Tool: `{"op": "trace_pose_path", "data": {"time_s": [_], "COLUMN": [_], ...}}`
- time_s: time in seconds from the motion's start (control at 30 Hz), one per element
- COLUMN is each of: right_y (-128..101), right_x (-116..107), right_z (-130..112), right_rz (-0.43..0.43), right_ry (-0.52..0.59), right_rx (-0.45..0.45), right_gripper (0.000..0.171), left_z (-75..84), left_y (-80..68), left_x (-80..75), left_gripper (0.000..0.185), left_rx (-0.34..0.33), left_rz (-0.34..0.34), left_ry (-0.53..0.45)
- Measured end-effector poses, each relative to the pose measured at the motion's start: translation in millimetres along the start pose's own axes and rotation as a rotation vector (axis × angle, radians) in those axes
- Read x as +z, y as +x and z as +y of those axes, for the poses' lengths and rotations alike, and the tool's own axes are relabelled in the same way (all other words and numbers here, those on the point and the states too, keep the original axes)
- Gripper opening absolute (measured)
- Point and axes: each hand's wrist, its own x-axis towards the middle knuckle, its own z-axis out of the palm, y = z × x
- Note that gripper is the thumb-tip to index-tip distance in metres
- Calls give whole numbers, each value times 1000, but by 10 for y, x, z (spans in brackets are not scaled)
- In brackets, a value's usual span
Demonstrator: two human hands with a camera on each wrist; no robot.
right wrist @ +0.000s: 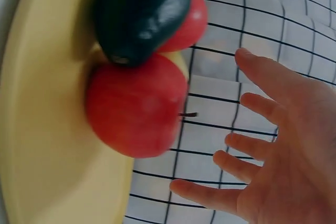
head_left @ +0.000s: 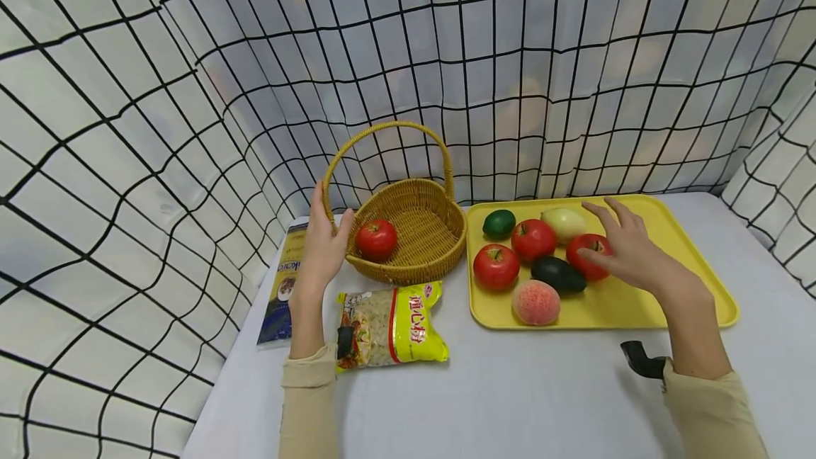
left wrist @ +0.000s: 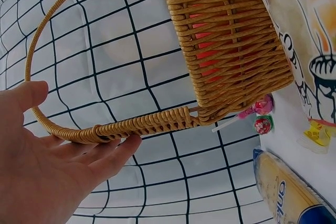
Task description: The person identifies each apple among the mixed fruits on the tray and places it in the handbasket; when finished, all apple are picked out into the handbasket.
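Nearest the camera, a noodle packet [head_left: 392,324] lies on the surface [head_left: 523,395]. Left hand [head_left: 324,243] rests flat against the basket [head_left: 417,222], fingers straight, gripping nothing. Right hand [head_left: 627,246] hovers spread over a red apple [head_left: 586,258] on the yellow tray [head_left: 688,246], holding nothing.

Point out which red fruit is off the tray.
The tomato inside the wicker basket, next to the left hand. The three other red fruits all sit on the yellow tray.
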Motion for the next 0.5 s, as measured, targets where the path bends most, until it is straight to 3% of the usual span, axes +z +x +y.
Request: {"op": "trace_pose_path", "data": {"time_s": [0.2,0.5], "right_y": [88,181], "right_x": [154,336], "right_z": [132,210], "right_rz": [-43,-70], "right_ry": [18,33], "right_rx": [23,51], "right_gripper": [78,74], "left_z": [-6,8], "left_y": [4,3], "left_x": [-1,-1], "left_gripper": [79,80], "left_rx": [2,-5], "left_rz": [1,1], "left_ry": [7,11]}}
